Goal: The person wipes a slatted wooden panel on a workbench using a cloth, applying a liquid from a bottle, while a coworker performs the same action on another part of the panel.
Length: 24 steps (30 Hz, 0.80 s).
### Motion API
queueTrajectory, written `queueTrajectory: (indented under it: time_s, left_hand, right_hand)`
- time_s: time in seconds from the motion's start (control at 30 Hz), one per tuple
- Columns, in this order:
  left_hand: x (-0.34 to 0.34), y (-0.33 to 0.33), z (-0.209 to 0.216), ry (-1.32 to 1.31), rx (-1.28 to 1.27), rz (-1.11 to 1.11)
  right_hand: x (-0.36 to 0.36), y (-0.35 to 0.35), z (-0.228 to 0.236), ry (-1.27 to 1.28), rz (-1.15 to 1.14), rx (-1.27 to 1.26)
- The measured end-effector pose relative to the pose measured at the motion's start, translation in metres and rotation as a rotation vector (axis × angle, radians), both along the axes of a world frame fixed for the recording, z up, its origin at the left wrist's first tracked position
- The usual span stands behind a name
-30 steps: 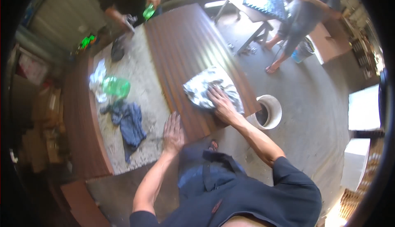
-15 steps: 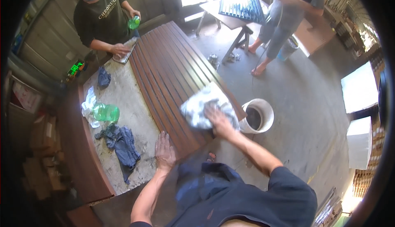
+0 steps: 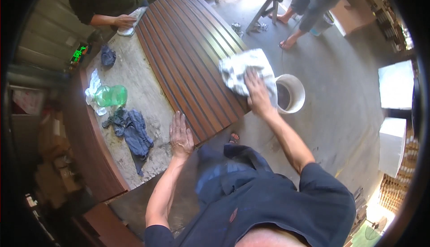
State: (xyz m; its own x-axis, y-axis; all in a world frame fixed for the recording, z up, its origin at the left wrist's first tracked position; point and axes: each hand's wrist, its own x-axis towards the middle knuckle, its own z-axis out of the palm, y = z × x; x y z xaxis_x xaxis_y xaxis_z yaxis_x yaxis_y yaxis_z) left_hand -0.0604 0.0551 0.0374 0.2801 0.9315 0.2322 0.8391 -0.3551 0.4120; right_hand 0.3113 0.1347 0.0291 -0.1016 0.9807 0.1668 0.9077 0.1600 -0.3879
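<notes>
The right hand [image 3: 259, 93] lies flat, unclenched, on the white cloth [image 3: 235, 67] at the ribbed brown panel's [image 3: 188, 58] right edge; the left hand [image 3: 181, 137] rests open by its near-left corner; even strokes along the ribs, clear of the white bucket [image 3: 299, 93], seem best.

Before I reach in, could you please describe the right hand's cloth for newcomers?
Find the brown grooved panel, then its right edge by the white bucket. The whitish cloth lies there under the wearer's right hand, unlike the other pale cloth at the far left corner, under a co-worker's hand.
</notes>
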Motion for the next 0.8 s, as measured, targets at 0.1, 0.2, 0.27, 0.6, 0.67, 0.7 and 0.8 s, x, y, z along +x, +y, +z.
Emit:
queueTrajectory:
  time_s: [0.1,0.2,0.27,0.6,0.67,0.7,0.8]
  left_hand:
    - [0.004,0.001,-0.003,-0.014,0.003,-0.013]
    - [0.005,0.006,-0.009,-0.007,0.008,-0.034]
    - [0.003,0.001,-0.011,0.011,0.017,-0.015]
    - [0.007,0.009,-0.008,-0.013,0.008,-0.049]
    - [0.012,0.009,-0.009,-0.01,0.0,-0.045]
    - [0.011,0.011,-0.01,-0.013,0.016,-0.041]
    - [0.0,0.004,-0.007,0.002,0.013,-0.017]
  right_hand:
    - [0.003,0.094,0.002,-0.01,-0.016,0.106]
    - [0.003,0.145,-0.007,-0.024,-0.075,0.141]
    - [-0.009,0.125,-0.013,-0.009,-0.064,0.129]
    - [0.023,0.08,0.013,0.011,-0.116,0.05]
    - [0.026,0.137,0.021,0.041,-0.161,0.075]
    - [0.027,0.147,0.02,0.041,-0.168,0.074]
    - [0.02,0.126,0.014,0.177,-0.193,-0.029]
